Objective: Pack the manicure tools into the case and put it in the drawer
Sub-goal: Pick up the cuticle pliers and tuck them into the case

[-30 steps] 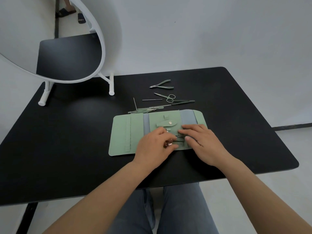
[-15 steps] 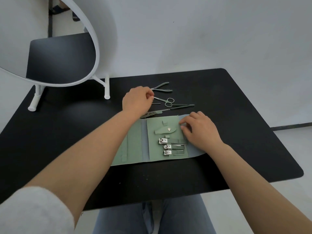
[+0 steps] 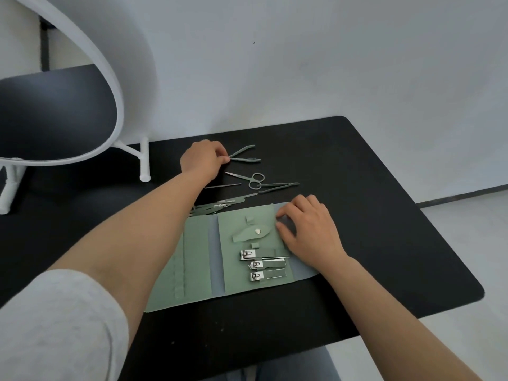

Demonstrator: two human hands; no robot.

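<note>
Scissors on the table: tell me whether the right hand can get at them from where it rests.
Probably yes. The right hand rests on the case, and the scissors lie on bare table just beyond it; only a thin tool lies between, and the left hand is off at the nippers.

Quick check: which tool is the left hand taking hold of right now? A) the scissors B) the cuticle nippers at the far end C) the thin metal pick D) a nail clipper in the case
B: the left hand pinches the head of the cuticle nippers; the scissors lie untouched nearer the case.
</note>
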